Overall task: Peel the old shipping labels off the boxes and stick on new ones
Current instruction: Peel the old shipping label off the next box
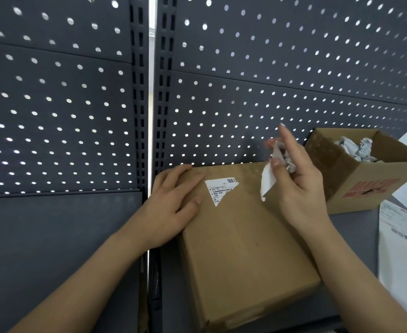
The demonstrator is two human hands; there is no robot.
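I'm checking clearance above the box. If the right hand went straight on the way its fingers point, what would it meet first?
Probably the dark grey perforated metal back panel: the right hand, pinching a torn white label scrap, points up and away; depth is unclear.

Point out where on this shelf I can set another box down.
Widest bare patch: the grey shelf left of the closed box, in front of the pegboard, crossed only by the left forearm. A narrow grey strip lies between the closed box, the open box and the label sheets. The right end is crowded.
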